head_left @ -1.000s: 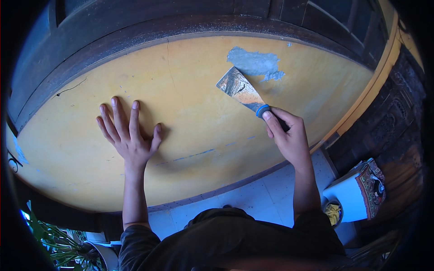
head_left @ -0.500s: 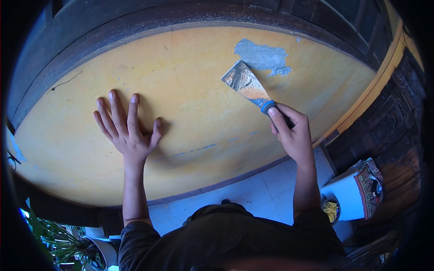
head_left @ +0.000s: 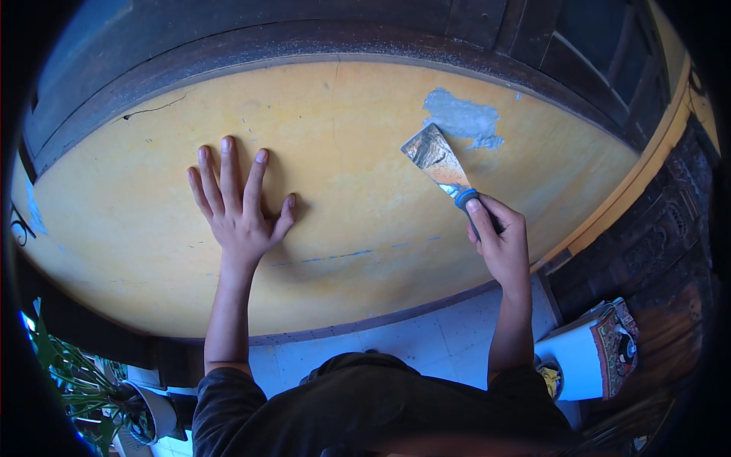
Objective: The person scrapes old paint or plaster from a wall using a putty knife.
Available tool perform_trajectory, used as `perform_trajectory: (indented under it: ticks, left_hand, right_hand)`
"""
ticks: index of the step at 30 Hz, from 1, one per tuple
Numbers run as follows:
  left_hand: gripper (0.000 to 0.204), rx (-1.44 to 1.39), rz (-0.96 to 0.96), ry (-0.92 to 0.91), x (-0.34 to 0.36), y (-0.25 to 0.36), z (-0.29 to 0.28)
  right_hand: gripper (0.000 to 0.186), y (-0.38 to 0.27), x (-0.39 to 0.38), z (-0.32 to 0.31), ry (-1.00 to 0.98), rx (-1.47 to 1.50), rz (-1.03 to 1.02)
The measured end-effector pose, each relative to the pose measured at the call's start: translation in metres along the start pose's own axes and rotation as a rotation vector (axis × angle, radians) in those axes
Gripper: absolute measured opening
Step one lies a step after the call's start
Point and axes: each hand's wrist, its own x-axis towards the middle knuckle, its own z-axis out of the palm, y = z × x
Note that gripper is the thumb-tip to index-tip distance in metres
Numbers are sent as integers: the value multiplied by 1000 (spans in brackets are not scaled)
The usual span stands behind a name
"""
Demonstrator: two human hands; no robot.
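My left hand is spread against the yellow wall, fingers apart and palm toward the surface, holding nothing. In my right hand is a scraper with a wide metal blade and a dark handle with a blue ring. My thumb lies along the handle; the other fingers wrap round it and are partly hidden. The blade tilts up and left, smeared with grey and orange residue. Its upper corner is at the lower left edge of a bare grey patch in the paint; whether it touches the wall, I cannot tell.
Dark wooden framing runs above the wall. Thin cracks and a bluish scratch line mark the paint. A potted plant stands at lower left. At lower right are a white box-like stand with a patterned cloth and a small bin.
The view has shifted, so the wall appears farther right. Both hands hold about the same places against the wall, and the scraper stays beside the grey patch.
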Motion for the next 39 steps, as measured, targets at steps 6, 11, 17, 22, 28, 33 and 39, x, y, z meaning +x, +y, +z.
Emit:
perform_trajectory:
  ticks: [6, 11, 17, 22, 28, 33, 39]
  left_hand:
    - [68, -8, 5, -3, 3, 2, 2]
    - [68, -6, 6, -6, 4, 3, 1]
    - [71, 4, 35, -10, 4, 1, -2]
    - [68, -3, 6, -1, 2, 3, 1]
    - [68, -2, 10, 8, 3, 2, 2]
    - [68, 5, 15, 11, 3, 3, 3]
    - [68, 0, 10, 5, 2, 2, 2]
  right_hand:
    - [28, -1, 3, 1, -9, -23, -11]
    - [27, 2, 3, 0, 9, -43, -10]
    - [26, 1, 0, 3, 16, -30, -46]
    - [26, -2, 5, 3, 11, -19, -44]
    - [27, 0, 3, -2, 28, -41, -23]
    - [26, -4, 7, 5, 22, -20, -68]
    - [26, -1, 5, 1, 40, -39, -52]
